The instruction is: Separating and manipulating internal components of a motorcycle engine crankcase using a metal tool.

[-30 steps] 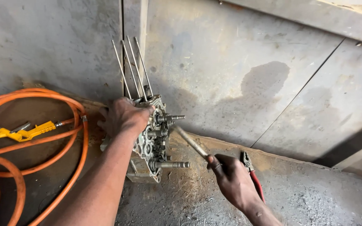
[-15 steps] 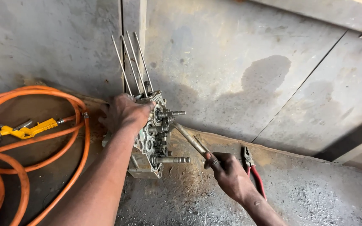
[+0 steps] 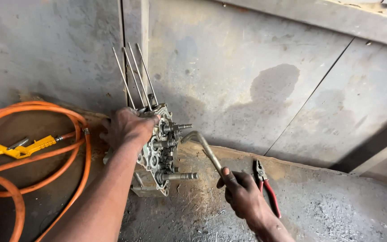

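Centrally placed, upright on the grimy metal bench (image 3: 319, 210): a grey engine crankcase half (image 3: 156, 154), open face turned right, with gear shafts (image 3: 178, 175) poking out sideways and four long thin studs (image 3: 135, 74) rising from its top toward the steel wall (image 3: 247, 67). Left hand (image 3: 128, 127) clamped over the upper rear edge of the case, fingers wrapped around the casting, steadying it. Right hand (image 3: 242, 195) low and to the right of the case, fingers closed tight around the shaft of a bent metal wrench (image 3: 204, 150); curved end of that tool up near the upper shafts, just beside them, contact not clear enough to tell. Red-handled pliers (image 3: 265, 186) lying flat on the bench just right of the right hand, jaws pointing away toward the wall. Further left, well apart from the case: orange air hose (image 3: 75, 148) coiled in loops, with a yellow blow gun (image 3: 23, 148) lying inside the coil. At the far left edge, a dark toothed part, only partly in view. Bench surface stained and scratched, a dark damp-looking patch on the wall behind.
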